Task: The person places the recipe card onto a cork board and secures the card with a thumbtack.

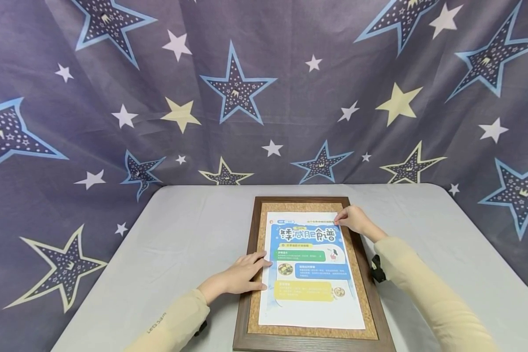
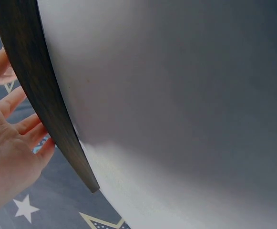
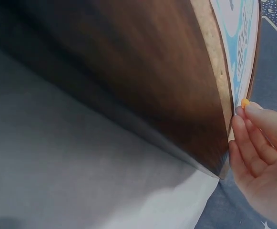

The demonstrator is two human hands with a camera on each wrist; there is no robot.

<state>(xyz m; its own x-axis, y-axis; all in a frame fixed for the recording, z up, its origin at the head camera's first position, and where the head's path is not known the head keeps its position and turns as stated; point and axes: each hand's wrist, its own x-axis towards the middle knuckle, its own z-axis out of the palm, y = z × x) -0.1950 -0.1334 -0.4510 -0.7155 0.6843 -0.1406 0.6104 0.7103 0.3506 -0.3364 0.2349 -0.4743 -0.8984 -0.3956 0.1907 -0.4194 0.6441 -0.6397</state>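
A printed poster point(image 1: 312, 313) with coloured text panels lies on a cork board point(image 1: 308, 332) with a dark wooden frame point(image 1: 273, 341). At the poster's top right corner, my right hand point(image 1: 354, 220) pinches a small orange push pin point(image 3: 245, 102) between thumb and fingertips; the point of the pin is hidden. In the right wrist view, the other fingers of that hand point(image 3: 264, 152) lie by the frame's edge. My left hand point(image 1: 237, 276) is spread across the frame's left side, and its fingertips rest on the poster's left edge.
The board lies on a table with a pale grey cover point(image 1: 193, 230). Behind the table hangs a purple-grey curtain point(image 1: 255, 137) printed with stars. Black wrist straps point(image 1: 378, 269) show under both sleeves.
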